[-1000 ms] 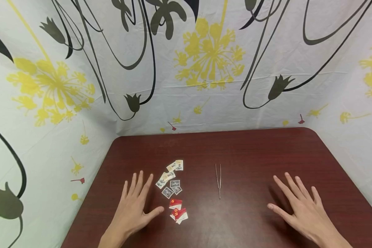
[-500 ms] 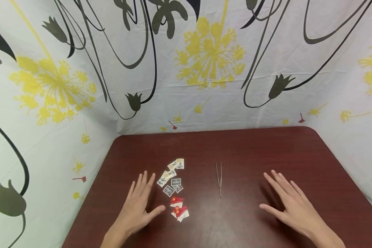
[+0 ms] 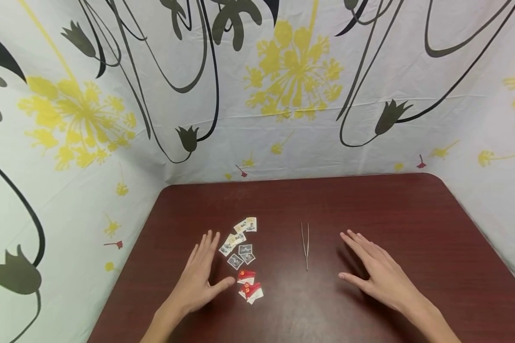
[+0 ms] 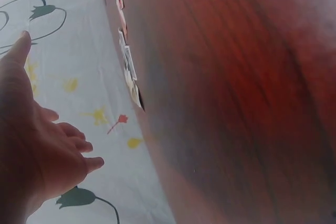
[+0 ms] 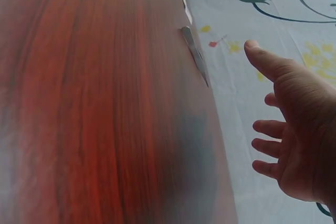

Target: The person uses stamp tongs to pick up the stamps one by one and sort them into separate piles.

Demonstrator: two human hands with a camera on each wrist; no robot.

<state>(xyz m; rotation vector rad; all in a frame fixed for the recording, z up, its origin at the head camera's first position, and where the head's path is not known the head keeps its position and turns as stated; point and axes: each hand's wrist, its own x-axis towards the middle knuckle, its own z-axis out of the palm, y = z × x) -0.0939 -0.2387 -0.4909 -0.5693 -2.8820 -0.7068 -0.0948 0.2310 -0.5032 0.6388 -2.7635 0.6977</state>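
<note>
Metal tweezers [image 3: 306, 247] lie near the middle of the table in the head view, prongs pointing away; they also show in the right wrist view [image 5: 195, 55]. To their left are small stamps in a loose column: pale yellow stamps [image 3: 233, 240] at the far end, grey stamps [image 3: 245, 249] in the middle, red-and-white stamps [image 3: 252, 290] nearest. My left hand [image 3: 201, 281] is just left of the stamps, fingers extended and thumb spread, holding nothing. My right hand [image 3: 379, 274] is right of the tweezers, apart from them, with straight fingers and nothing held.
The dark reddish-brown table [image 3: 300, 200] has rounded far corners. Behind it and along both sides hangs a white cloth [image 3: 223, 152] printed with yellow flowers and grey-green tulips.
My right hand has moved left, closer to the tweezers. My left hand has turned slightly, its fingers drawn closer together. The head view has shifted a little; stamps and tweezers lie as before.
</note>
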